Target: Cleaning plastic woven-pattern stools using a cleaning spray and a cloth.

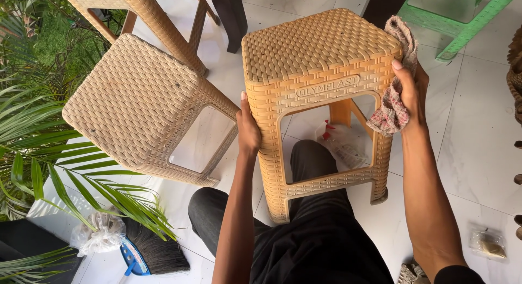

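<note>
White glossy floor tiles [478, 148] fill the scene; we are seated on them, looking down past our black trousers [321, 235].

We hold an orange-tan plastic stool with a woven rattan pattern [318, 61] upright right in front of us, its legs on the floor straddling our knee. It sits centre frame, between both our arms.

Our left hand [248, 130] is flat against the stool's front-left leg, fingers wrapped round the corner, thumb side up, gripping the stool. Our right hand [410, 93] is closed on a pink-and-grey checked cleaning rag [392, 107], pressing it to the stool's upper right corner; the rag runs from the seat edge down over the side and hangs below the palm.

Through the stool's front opening we see a clear plastic spray bottle with a red trigger [340, 142] lying on the floor behind our knee.

Just left, a second paler beige woven plastic stool [136, 99] lies tipped on its side, seat facing us. Behind it stands a third tan woven stool [147, 12], only partly in frame. A green plastic stool [462, 17] is top right, well apart.

Green palm fronds [43, 153] crowd the left edge. Bottom left lie a dark-bristled broom with a blue handle [152, 254] and a crumpled clear plastic bag [98, 235]. A small clear packet [488, 245] lies bottom right near our right forearm.
</note>
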